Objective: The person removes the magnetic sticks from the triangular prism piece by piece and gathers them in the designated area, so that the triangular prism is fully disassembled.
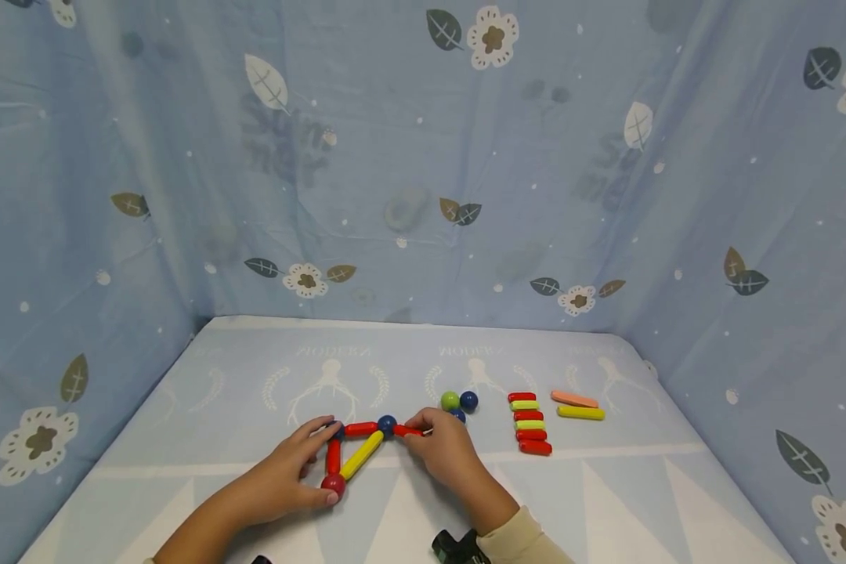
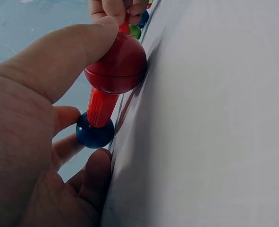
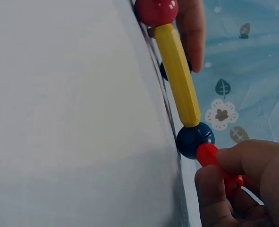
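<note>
A flat triangle of magnetic rods and balls lies on the table: a red ball (image 1: 334, 485) at the near corner, blue balls at the far two, two short red rods and one long yellow rod (image 1: 362, 456) between them. My left hand (image 1: 282, 478) holds its left side, thumb against the red ball and fingers at the left blue ball (image 2: 95, 130). Between thumb and fingers, my right hand (image 1: 447, 454) pinches another short red rod (image 3: 208, 154). That rod's end touches the right blue ball (image 1: 387, 425); its other end shows partly among the fingers.
Just beyond my right hand sit a green ball (image 1: 450, 401) and blue balls (image 1: 468, 402). Further right, several short red and yellow-green rods (image 1: 535, 447) lie in a column, beside a long orange rod (image 1: 574, 399) and a long yellow one. Blue patterned cloth (image 1: 409, 157) encloses the table.
</note>
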### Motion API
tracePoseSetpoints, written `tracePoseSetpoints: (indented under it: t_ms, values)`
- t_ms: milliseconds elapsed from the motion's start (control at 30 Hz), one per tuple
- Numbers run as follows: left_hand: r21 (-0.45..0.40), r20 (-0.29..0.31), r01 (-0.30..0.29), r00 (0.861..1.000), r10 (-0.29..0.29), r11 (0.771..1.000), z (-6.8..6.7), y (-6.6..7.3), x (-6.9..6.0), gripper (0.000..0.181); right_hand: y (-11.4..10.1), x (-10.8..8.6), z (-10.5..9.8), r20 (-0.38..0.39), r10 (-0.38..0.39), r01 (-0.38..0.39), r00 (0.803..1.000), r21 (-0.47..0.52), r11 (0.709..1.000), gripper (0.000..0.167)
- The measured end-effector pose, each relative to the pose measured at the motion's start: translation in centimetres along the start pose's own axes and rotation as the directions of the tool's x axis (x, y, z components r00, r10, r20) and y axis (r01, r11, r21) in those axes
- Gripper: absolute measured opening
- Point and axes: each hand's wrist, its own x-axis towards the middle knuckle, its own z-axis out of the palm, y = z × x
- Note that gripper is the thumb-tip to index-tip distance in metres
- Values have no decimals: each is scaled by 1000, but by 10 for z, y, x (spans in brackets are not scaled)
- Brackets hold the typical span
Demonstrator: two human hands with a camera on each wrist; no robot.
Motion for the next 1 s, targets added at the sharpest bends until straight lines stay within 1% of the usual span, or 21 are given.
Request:
tracePoseSetpoints:
  t_ms: [100,200,400,533,667,767,900,1000]
  values:
    - [5,6,-10,1000,10,1000,0,-1,0,104,1,-1,1,1,-4,4,1000,-66,998,9]
    - [5,6,0,1000,0,1000,0,0,0,105,2,-1,1,10,-4,4,1000,-90,996,9]
    - [6,2,11,1000,-11,1000,-1,3,0,105,5,2,-3,47,-2,4,999,-40,999,11]
    - [14,2,11,1000,-11,1000,-2,4,-1,105,4,4,-9,74,2,-2,997,4,1000,11]
    - [14,-2,20,1000,-20,1000,-3,4,-1,105,5,7,-23,74,-21,18,997,46,999,12]
    - [-1,0,23,1000,-23,1000,-2,5,0,105,8,9,-40,56,-32,28,998,75,997,13]
    - [-9,6,20,1000,-20,1000,0,5,0,105,18,15,-65,-1,-22,22,1000,92,996,13]
    - [-4,5,21,1000,-21,1000,-1,4,-2,105,24,20,-84,-46,2,2,999,81,997,14]
